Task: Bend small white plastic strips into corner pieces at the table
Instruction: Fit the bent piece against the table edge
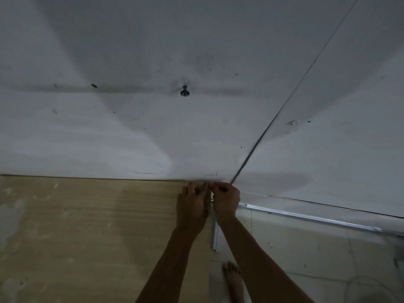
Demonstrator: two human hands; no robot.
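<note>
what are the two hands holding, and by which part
A small white strip, pinched by the left hand and the right hand, seemingly one at each end; most of it is hidden.

I see a dim, grainy view. Broad fan-shaped shadows cross the pale grey wall (131,138); the light brown wooden tabletop (87,226) shows a brighter band. Straight edges bow slightly toward the corners.
</note>
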